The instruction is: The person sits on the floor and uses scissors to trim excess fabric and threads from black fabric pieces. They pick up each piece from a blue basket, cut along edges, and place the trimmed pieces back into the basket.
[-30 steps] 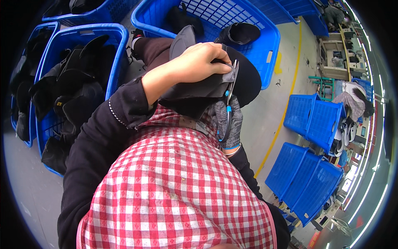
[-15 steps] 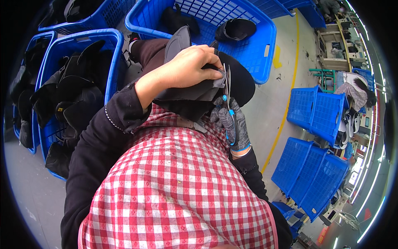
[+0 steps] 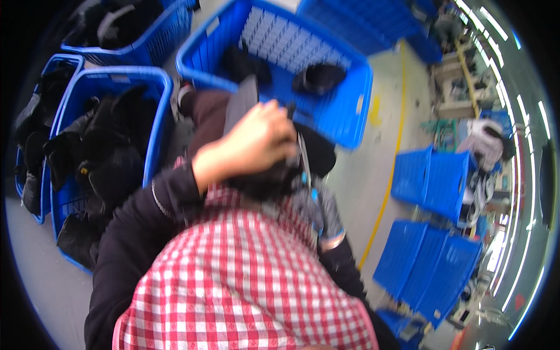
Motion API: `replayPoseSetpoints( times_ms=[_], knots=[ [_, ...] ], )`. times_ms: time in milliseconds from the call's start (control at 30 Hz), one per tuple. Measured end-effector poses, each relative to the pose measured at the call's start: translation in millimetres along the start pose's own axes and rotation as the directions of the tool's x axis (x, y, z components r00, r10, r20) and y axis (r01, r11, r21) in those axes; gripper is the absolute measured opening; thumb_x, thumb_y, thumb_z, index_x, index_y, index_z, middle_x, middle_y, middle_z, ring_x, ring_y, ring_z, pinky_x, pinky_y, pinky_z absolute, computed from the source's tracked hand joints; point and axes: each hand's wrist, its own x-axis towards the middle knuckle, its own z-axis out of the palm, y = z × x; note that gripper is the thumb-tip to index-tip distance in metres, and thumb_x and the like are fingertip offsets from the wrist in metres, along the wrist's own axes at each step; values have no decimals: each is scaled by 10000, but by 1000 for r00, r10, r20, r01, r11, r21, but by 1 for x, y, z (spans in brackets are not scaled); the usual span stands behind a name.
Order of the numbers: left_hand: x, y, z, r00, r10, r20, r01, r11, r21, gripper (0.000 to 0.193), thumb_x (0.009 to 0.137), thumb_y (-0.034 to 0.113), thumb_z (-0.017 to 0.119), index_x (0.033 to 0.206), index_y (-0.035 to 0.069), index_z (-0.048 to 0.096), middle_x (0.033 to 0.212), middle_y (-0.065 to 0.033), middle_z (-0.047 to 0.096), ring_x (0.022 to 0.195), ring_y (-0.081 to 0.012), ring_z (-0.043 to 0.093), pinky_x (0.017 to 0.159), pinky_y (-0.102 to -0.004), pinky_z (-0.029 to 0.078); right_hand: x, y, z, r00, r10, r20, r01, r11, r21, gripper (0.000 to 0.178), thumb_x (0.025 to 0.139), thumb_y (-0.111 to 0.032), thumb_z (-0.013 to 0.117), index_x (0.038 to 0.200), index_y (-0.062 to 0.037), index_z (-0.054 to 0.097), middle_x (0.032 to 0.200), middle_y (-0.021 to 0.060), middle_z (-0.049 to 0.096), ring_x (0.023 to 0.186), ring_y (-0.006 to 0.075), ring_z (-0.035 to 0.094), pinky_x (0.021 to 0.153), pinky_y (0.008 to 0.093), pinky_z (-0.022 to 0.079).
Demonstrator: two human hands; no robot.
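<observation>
My bare left hand [image 3: 254,143] is closed on a dark cap [image 3: 319,151] at my lap, knuckles upward. The cap's black brim sticks out to the right, and a grey piece [image 3: 242,102] stands up beyond my wrist. In a grey knitted glove, my right hand [image 3: 322,213] grips scissors [image 3: 304,160] with light blue parts on the handle. Their blades point up and away, close beside my left fingertips. Motion blur hides whether the blades touch the cap.
A blue basket [image 3: 364,105] with a few dark caps stands just ahead. To the left, another blue basket [image 3: 166,111] is heaped with black caps, with more baskets around it. Blue crates [image 3: 429,181] stand at the right beyond a yellow floor line [image 3: 385,201].
The whole view has shifted, with the baskets lower now, and is blurred. My left hand has rolled over, so its fingertips and the grey edge they pinched are less visible. The scissors stay beside it.
</observation>
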Motion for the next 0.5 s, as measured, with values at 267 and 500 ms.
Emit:
replayPoseSetpoints(
  times_ms=[267, 500],
  knots=[
    [-17, 13, -21, 996, -89, -16, 90, 976, 197, 468, 809, 521, 807, 873, 96, 622, 898, -54, 580, 943, -249, 514, 872, -433, 327, 2, -39, 9, 848, -518, -110, 465, 828, -313, 432, 1076, -436, 517, 1173, -31, 630, 785, 99, 657, 614, 140, 607, 497, 235, 427],
    [16, 2, -100, 938, 311, 153, -329, 938, 108, 394, 789, 409, 844, 871, 66, 670, 990, -78, 586, 1071, -283, 506, 936, -445, 332, 29, -7, 41, 889, -458, -28, 439, 866, -238, 279, 1005, -244, 707, 1230, -91, 647, 796, 20, 692, 615, 66, 583, 549, 214, 433]
  ],
)
